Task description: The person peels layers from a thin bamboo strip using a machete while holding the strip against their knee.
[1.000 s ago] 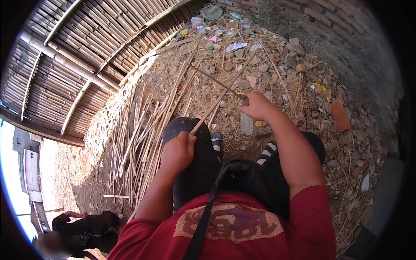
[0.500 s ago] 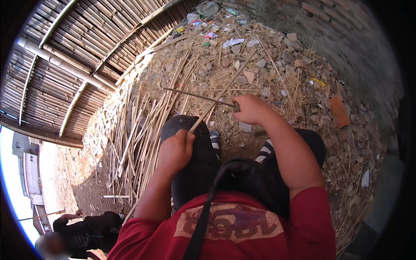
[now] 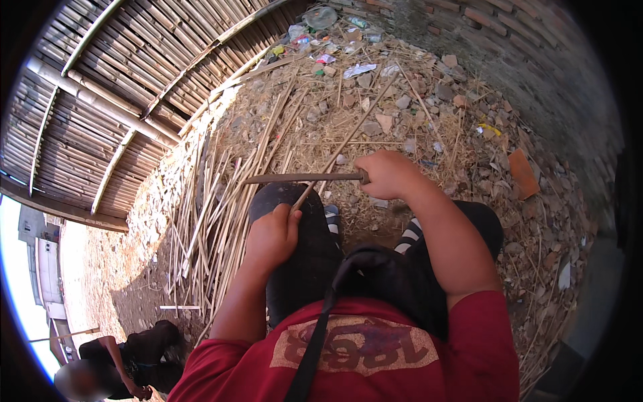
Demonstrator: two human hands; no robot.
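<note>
My left hand (image 3: pixel 271 234) is closed around the near end of a long, thin bamboo strip (image 3: pixel 354 130), above my left knee. From there the strip slants away to the far right. The handle of a long-bladed knife (image 3: pixel 281 178) is in my right hand (image 3: pixel 388 175), and its dark blade points left. The blade crosses the strip a short way beyond my left hand; whether the edge is touching it, I cannot tell. My fingers hide most of the knife's handle.
Many loose bamboo strips (image 3: pixel 201 234) lie to my left. Rubble, straw and litter cover the ground ahead, with an orange tile piece (image 3: pixel 524 174) at right. A bamboo-slat structure (image 3: pixel 100 100) stands far left, a brick wall (image 3: pixel 536 40) far right. Another person (image 3: pixel 144 355) is at lower left.
The knife has come nearer along the strip and turned, its blade now level and showing broader. My left hand has hardly moved. The other person's arm has swung down.
</note>
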